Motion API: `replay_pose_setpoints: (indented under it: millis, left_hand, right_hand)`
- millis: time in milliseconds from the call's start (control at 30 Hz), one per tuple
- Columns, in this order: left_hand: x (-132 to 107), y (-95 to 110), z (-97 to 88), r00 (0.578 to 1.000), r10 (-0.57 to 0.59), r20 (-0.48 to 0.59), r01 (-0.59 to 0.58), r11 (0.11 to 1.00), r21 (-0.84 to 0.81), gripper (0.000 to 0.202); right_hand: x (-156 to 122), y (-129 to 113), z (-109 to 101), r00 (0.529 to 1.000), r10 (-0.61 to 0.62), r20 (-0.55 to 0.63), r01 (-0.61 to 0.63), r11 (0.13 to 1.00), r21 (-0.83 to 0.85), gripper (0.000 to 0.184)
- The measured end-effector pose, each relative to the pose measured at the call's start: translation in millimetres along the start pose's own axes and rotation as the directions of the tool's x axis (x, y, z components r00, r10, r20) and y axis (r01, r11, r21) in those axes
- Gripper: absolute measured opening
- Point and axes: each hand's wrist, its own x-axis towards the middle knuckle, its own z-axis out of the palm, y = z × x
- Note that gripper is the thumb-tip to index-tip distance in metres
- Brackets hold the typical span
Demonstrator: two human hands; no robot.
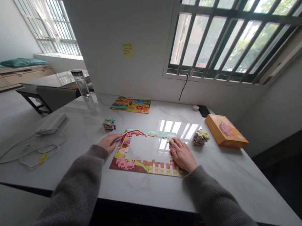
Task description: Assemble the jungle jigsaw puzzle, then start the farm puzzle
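A jigsaw puzzle border (125, 163) lies flat on the white marbled table, a joined frame of pieces around bare tabletop. It shows a red barn, a pink spotted pig and a white fence. My left hand (109, 142) rests at its upper left edge, fingers stretched toward the barn corner. My right hand (182, 153) lies flat over the right side, hiding several pieces there. Neither hand visibly holds a piece. A stack of puzzle pieces (109, 124) stands beyond my left hand, and a taller stack (200, 138) is beyond my right hand.
A finished animal puzzle (131, 104) lies at the back. An orange box (226, 131) and a black phone (204, 111) are at right. A clear bottle (81, 83), a grey-white device (52, 124) and a looped white cable (28, 150) are at left. The table's front edge (141, 203) is near me.
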Motion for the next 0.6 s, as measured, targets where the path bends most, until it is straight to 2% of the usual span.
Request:
replay_pose_setpoints:
  millis: [200,367,600]
  left_hand:
    - [-1,13,-1.7,0.999,0.023,0.028,-0.023,1.000,0.019,0.046]
    - [2,15,1.9,0.999,0.009,0.048,-0.011,0.999,0.032,0.047]
    - [10,24,15.5,0.998,0.013,0.053,-0.014,1.000,0.016,0.045]
  right_hand:
    - [1,5,-3,0.999,-0.005,0.034,0.005,1.000,-0.002,0.050]
    - [1,18,-1,0.999,-0.032,0.029,0.032,0.999,0.006,0.052]
    - [-2,37,-1,0.999,-0.034,0.009,0.034,0.999,0.041,0.053]
